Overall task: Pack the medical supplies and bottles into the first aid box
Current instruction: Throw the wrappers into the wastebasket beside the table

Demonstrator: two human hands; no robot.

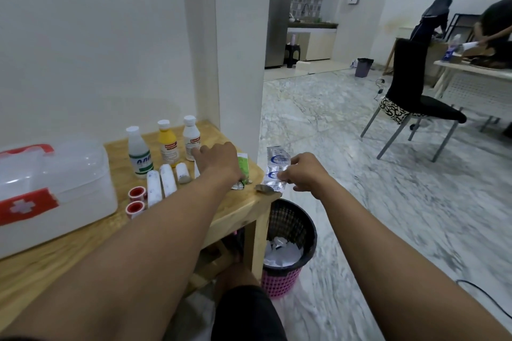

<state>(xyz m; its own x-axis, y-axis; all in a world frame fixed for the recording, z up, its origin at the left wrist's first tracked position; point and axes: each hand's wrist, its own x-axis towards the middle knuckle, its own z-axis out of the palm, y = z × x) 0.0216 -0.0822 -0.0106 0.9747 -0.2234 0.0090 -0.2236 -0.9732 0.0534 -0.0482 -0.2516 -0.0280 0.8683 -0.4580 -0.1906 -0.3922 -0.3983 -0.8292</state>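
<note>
The wooden tabletop [241,210] carries the closed first aid box [52,191] at its left, three bottles [166,144] far behind. My left hand [219,160] rests fingers loosely spread beside the bottles; my right hand [304,171] fingers pinch a silver blister strip [277,166].

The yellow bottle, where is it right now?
In the head view, the yellow bottle stands upright at the back of the wooden table, middle of three bottles, just left of the left hand.

White walls [97,36], marble floor [360,188], black chair [410,97], wooden table [238,207].
</note>
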